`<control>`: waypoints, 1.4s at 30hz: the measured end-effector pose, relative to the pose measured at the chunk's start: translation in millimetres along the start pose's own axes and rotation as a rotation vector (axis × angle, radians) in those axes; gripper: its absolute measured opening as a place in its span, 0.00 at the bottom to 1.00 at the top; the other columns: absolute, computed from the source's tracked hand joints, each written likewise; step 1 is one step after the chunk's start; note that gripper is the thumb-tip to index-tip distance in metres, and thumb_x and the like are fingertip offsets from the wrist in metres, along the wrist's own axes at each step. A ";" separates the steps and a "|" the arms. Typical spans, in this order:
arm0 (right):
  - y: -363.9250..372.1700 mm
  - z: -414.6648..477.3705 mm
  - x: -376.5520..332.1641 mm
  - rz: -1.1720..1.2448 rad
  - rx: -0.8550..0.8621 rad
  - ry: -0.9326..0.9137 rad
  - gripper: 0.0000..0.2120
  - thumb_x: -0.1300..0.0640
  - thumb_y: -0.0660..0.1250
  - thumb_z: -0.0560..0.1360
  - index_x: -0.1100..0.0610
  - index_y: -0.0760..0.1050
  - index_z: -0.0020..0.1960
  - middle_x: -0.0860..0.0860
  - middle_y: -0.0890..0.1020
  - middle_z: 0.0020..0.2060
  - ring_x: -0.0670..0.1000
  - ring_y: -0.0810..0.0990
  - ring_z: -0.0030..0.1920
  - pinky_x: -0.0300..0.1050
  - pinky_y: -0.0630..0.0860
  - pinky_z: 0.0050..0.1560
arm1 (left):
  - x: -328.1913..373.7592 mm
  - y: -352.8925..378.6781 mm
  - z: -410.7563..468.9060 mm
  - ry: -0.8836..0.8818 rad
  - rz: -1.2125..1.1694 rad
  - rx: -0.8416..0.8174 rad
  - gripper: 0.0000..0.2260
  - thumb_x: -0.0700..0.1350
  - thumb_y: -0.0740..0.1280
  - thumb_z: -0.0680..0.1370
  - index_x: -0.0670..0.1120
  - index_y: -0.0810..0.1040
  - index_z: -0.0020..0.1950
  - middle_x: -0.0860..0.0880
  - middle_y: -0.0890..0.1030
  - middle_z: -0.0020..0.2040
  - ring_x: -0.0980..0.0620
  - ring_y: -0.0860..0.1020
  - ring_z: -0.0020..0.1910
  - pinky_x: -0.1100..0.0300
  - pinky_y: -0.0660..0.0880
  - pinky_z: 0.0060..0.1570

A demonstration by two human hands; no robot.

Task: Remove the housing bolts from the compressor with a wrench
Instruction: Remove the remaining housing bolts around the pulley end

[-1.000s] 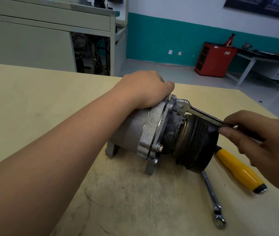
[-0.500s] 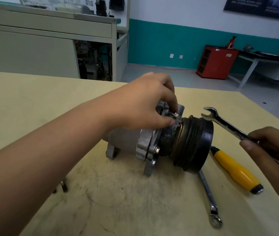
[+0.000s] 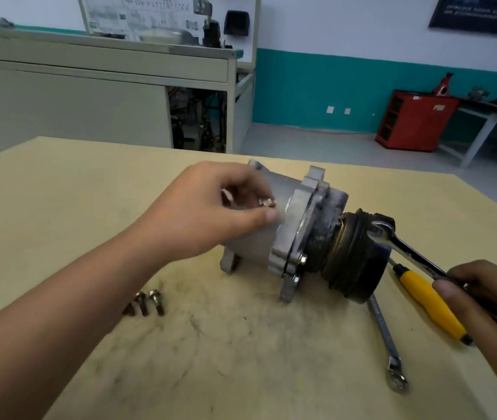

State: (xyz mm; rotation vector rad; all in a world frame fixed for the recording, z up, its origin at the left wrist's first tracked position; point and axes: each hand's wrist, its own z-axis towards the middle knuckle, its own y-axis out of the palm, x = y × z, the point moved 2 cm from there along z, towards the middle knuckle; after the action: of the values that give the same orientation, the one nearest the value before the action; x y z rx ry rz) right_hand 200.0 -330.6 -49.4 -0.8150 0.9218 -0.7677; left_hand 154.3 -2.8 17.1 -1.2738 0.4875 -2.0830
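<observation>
A workshop: red tool cabinet [image 3: 414,119], grey workbenches [image 3: 98,68], spanner [image 3: 388,338] and screwdriver [image 3: 432,304] on a scuffed table [image 3: 59,192].

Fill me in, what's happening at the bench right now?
A person is unbolting a compressor on the table. The left hand pinches a loose bolt by its body; the right hand grips a wrench with the open end beside the pulley. Three bolts lie on the table, and two more sit in the flange. A spare wrench and yellow-handled screwdriver lie nearby.

Grey compressor [image 3: 297,216] lies sideways, three loose bolts [image 3: 144,302] nearby.
</observation>
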 end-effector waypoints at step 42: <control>18.5 -8.8 -79.1 0.306 -0.184 0.051 0.11 0.53 0.64 0.76 0.49 0.77 0.35 0.53 0.72 0.23 0.49 0.69 0.27 0.55 0.75 0.35 | -67.4 -39.0 -124.3 -0.446 0.561 0.349 0.05 0.46 0.67 0.74 0.51 0.75 0.38 0.52 0.72 0.30 0.55 0.71 0.31 0.60 0.63 0.28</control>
State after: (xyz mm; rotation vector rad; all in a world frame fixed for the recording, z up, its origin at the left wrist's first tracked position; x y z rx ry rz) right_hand 164.6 -257.7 -39.1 -0.7929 1.1445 -0.4429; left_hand 53.2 69.8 -60.5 -1.1742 0.2266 -1.3020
